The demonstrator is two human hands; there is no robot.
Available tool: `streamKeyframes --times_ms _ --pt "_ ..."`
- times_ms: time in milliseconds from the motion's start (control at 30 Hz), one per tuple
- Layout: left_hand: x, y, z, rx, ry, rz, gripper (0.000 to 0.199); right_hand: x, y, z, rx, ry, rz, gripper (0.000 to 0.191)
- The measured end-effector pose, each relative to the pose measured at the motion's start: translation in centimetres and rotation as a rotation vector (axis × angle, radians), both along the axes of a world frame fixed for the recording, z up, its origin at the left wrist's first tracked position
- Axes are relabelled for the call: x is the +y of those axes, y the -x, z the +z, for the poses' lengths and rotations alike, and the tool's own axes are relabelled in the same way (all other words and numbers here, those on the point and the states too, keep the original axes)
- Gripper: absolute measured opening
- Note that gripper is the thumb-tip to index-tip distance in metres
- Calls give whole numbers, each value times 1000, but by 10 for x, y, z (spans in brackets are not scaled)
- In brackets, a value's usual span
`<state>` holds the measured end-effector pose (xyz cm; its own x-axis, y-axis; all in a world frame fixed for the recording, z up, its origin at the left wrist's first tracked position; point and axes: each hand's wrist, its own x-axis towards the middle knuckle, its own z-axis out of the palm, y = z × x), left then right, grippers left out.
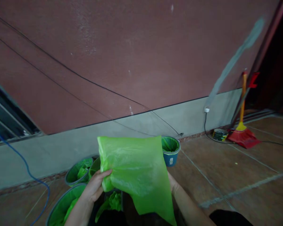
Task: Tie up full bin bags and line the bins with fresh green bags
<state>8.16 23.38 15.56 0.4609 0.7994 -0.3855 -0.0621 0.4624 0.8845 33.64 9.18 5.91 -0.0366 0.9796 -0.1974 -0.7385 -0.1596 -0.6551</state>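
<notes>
A bright green plastic bag [136, 166] is held up in front of me, bunched at its left side and hanging loose toward the lower right. My left hand [97, 185] pinches the gathered left edge between thumb and fingers. My right hand [172, 183] is at the bag's right side, mostly behind the plastic, so its fingers are hidden. Below and to the left stand buckets lined with green plastic: a large one [58, 205] near my left forearm and a smaller one [73, 179] by the wall. More green plastic [114, 201] lies under the bag.
A blue bucket [171, 158] with a green liner stands by the wall. To the right are a red broom [244, 138], a round tin [219, 135] and a black cable [205, 125]. A blue hose [25, 163] runs down at left. Tiled floor [202, 169] stretches right.
</notes>
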Motion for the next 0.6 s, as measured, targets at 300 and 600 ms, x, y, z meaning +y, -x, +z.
streamKeyframes --times_ms 300,600 --pt "-2 6 -4 35 12 47 25 -32 -43 25 -77 -123 1 90" --pt "0 4 -10 49 14 35 26 -37 -29 13 -208 -36 -147 43"
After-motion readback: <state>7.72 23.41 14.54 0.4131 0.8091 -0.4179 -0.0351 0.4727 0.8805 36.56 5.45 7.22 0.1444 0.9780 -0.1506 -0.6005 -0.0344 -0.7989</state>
